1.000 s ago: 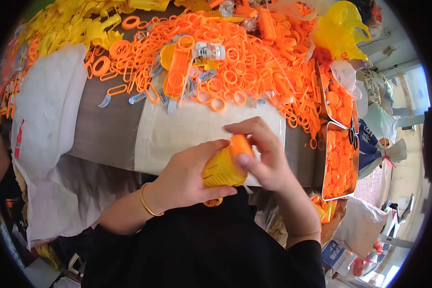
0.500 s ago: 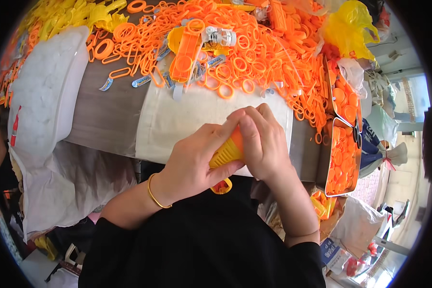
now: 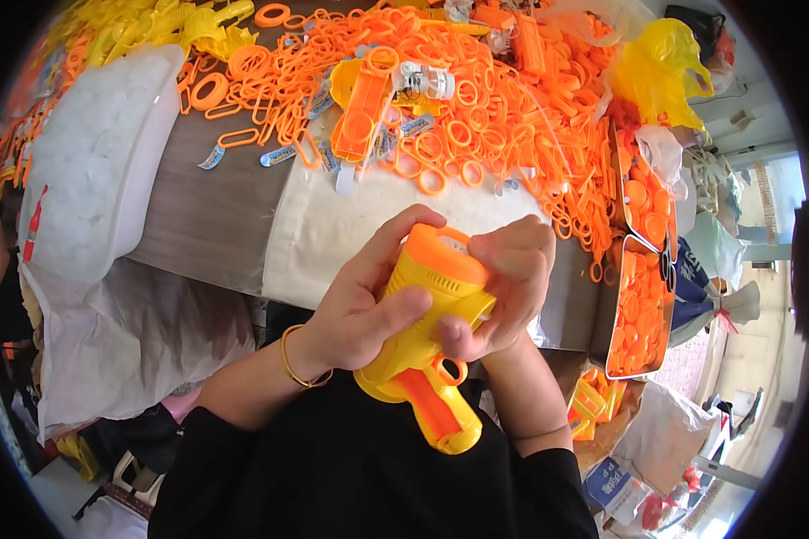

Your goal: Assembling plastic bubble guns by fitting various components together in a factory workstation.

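Observation:
A yellow toy gun [image 3: 404, 343] with an orange rim [image 3: 444, 255] at its wide round end is held close in front of my body. Its handle [image 3: 449, 422], with an orange inset, points down toward me. My left hand [image 3: 361, 301] wraps the barrel from the left, thumb lying across it. On the other side my right hand [image 3: 517, 274] grips the gun, with bent fingers at the orange rim and the thumb on the body. Whether the right fingers also pinch a small part is hidden. Beneath both hands lies a white mat [image 3: 310, 229] on the table.
Loose orange rings and loops [image 3: 288, 94] heap across the back. A yellow-orange toy part [image 3: 361, 112] lies at the heap's front edge. At left stands a white tub [image 3: 108, 171] of translucent pieces. Trays of orange caps [image 3: 638, 310] line the right side, below a yellow bag [image 3: 661, 72].
The toy gun has tipped so its orange-rimmed end and handle now show. My hands have parted slightly, the right one shifting from over the end to the side.

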Tool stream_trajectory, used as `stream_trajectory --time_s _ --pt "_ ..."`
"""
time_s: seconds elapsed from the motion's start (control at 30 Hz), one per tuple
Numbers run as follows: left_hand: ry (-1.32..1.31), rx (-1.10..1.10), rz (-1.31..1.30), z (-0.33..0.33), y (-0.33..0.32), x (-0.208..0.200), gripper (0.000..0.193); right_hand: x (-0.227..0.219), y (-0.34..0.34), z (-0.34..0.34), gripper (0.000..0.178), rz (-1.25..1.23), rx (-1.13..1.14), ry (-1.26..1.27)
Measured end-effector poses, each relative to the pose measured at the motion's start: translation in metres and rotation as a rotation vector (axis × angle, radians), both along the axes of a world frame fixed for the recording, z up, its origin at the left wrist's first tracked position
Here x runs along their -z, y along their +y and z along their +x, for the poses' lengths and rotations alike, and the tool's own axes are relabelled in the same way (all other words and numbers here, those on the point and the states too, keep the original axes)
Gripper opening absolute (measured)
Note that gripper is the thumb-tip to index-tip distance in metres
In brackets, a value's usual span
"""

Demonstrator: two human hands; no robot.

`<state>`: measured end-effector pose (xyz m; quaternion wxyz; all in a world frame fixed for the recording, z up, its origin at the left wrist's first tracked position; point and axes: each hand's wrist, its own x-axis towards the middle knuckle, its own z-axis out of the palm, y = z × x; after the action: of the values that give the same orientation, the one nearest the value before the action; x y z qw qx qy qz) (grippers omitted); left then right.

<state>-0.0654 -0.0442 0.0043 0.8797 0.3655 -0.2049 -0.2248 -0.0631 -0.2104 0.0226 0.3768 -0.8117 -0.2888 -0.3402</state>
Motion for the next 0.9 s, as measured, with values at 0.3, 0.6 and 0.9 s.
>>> stream_trajectory --time_s 0.3,0.6,0.9 --pt "0.241 0.138 -0.026 0.003 0.031 0.012 0.088 0.048 -0.051 -0.007 0.040 0.119 0.195 0.709" --pt "-0.261 0.134 0.599 0.004 0.011 -0.024 0.097 0.047 -0.049 0.103 0.017 -0.293 0.409 0.485" --pt "-0.145 -0.204 0.509 0.021 0.038 -0.002 0.081 0.041 -0.056 -0.001 0.027 -0.374 0.104 0.425"
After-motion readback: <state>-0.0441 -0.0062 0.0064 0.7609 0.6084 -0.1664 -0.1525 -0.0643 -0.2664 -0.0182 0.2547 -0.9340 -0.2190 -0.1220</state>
